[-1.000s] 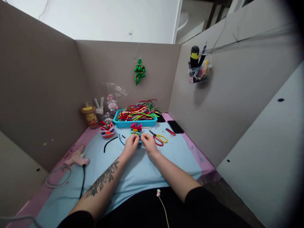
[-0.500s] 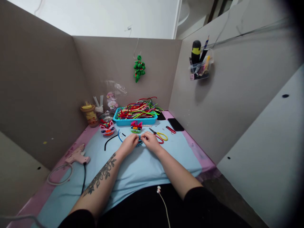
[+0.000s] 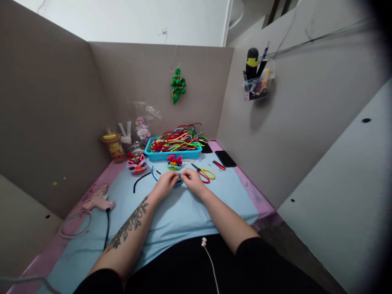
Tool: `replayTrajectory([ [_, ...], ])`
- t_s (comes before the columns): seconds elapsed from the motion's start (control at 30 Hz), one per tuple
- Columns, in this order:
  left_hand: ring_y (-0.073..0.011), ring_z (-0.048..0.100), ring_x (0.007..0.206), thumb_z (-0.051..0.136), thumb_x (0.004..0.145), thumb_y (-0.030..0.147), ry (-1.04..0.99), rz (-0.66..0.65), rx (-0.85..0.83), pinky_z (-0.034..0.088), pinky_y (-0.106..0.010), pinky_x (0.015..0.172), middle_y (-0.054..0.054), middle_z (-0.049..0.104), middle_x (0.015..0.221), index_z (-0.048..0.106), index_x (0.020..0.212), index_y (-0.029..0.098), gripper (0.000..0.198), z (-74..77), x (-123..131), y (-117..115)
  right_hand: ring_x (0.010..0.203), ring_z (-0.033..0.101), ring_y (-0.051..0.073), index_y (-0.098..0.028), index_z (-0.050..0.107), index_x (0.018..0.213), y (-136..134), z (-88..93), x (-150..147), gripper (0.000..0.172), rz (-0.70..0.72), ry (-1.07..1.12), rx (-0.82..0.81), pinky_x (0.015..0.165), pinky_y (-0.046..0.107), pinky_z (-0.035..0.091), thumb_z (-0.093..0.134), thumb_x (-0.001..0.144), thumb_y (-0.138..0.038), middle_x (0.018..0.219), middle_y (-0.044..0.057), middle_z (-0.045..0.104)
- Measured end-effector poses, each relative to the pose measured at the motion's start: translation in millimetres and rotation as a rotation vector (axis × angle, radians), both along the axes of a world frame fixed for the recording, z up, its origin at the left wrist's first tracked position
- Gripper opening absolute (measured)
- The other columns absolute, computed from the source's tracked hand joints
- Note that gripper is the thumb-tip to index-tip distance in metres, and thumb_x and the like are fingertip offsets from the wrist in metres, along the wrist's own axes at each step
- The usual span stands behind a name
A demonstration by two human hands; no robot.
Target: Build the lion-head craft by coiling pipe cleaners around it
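My left hand (image 3: 165, 182) and my right hand (image 3: 193, 180) meet over the middle of the table, fingertips pinched close together. Between them is a small blue fuzzy pipe-cleaner piece (image 3: 178, 182), mostly covered by the fingers. Just behind the hands sits a red, pink and green pipe-cleaner animal head (image 3: 174, 162). A second head (image 3: 136, 164), red, white and orange, stands further left. Loose black (image 3: 138, 182) and blue (image 3: 152, 173) pipe cleaners lie left of my left hand. Scissors (image 3: 208, 174) with one yellow and one red handle rest beside my right hand.
A blue tray (image 3: 171, 156) heaped with coloured pipe cleaners stands at the back. On the left are a pink glue gun (image 3: 99, 199), a cup (image 3: 114, 149) and a metal bowl (image 3: 136, 149). A red cutter (image 3: 219, 165) and a phone (image 3: 226, 159) lie right. Partition walls enclose the table.
The view has shifted slightly. My fingertips are a little further apart above the blue piece, which both hands still hold in nearly the same place.
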State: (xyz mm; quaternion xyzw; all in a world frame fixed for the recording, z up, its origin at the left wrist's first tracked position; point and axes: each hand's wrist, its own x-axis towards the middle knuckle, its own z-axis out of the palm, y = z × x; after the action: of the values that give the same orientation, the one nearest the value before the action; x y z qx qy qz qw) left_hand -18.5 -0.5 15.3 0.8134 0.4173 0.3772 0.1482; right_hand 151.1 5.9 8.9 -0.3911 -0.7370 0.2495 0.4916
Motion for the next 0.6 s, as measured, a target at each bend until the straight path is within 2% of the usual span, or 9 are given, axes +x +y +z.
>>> replayTrajectory([
  [0.17, -0.0155, 0.057, 0.072, 0.051, 0.084, 0.029, -0.056, 0.020, -0.044, 0.043, -0.026, 0.067, -0.004, 0.065, 0.080, 0.063, 0.086, 0.017, 0.017, 1.9, -1.4, -1.1, 0.067, 0.049, 0.014, -0.018, 0.055, 0.066, 1.6, -0.8, 0.2, 0.013, 0.002, 0.022, -0.029, 0.064, 0.025, 0.038, 0.051, 0.077, -0.022, 0.067, -0.001, 0.053],
  [0.4, -0.0133, 0.054, 0.064, 0.053, 0.080, 0.027, -0.089, 0.060, -0.104, 0.040, -0.023, 0.062, -0.001, 0.063, 0.068, 0.062, 0.073, 0.017, 0.016, 3.7, 2.3, -0.9, 0.066, 0.048, 0.014, -0.019, 0.054, 0.066, 3.5, -4.0, -2.4, 0.011, -0.016, 0.081, -0.065, 0.063, 0.025, 0.037, 0.051, 0.075, -0.025, 0.065, -0.001, 0.051],
  [0.6, -0.0091, 0.046, 0.046, 0.054, 0.077, 0.033, -0.326, 0.099, -0.292, 0.036, -0.021, 0.047, 0.003, 0.054, 0.057, 0.058, 0.072, 0.016, 0.018, 7.9, 14.7, -8.2, 0.060, 0.043, 0.012, -0.019, 0.051, 0.065, 3.1, -4.5, -9.2, 0.013, -0.030, 0.273, -0.195, 0.058, 0.025, 0.036, 0.052, 0.072, -0.030, 0.062, -0.003, 0.048],
])
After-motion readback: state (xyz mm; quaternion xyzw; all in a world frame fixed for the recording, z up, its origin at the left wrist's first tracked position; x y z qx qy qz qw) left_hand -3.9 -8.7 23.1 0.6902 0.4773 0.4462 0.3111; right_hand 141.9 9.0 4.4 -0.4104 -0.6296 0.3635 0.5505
